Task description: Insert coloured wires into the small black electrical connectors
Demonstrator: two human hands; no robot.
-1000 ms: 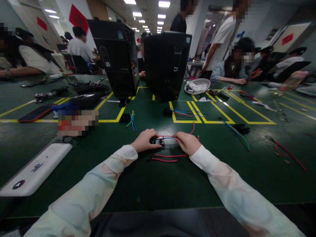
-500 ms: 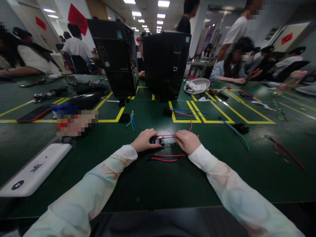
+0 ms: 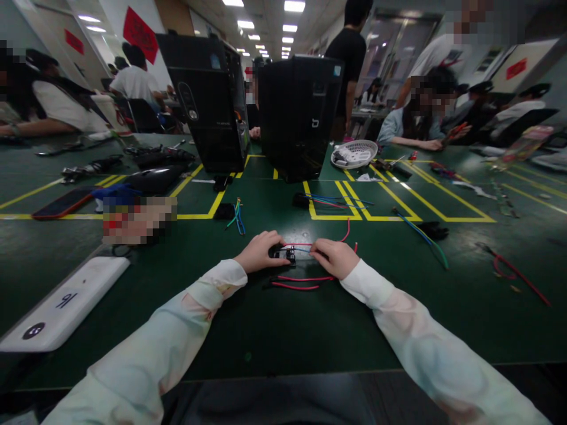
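Observation:
My left hand (image 3: 260, 252) is closed around a small black part (image 3: 287, 255) that looks like a terminal block or socket, thumb along its near side. From this part a red wire (image 3: 297, 244) and a blue wire (image 3: 303, 251) run to the right. The fingertips of my right hand (image 3: 335, 257) pinch the blue wire; the red wire passes just behind them, and its end sticks up beyond the hand. Two loose red wires (image 3: 296, 287) lie on the green table nearer to me, one reaching under the right hand. Where the wires meet the black part is too small to make out.
Beyond my hands lie wire bundles (image 3: 239, 217) and black parts (image 3: 305, 200). Two black computer towers (image 3: 212, 112) stand farther back, beside a white basket (image 3: 354, 154). At left are a white power bank (image 3: 66, 304) and a phone (image 3: 62, 202). A red wire (image 3: 529, 286) lies right.
The right hand's fingertips have dropped slightly, from both wires together to the blue one. My left hand keeps its place. In the background, two standing people have moved to the right.

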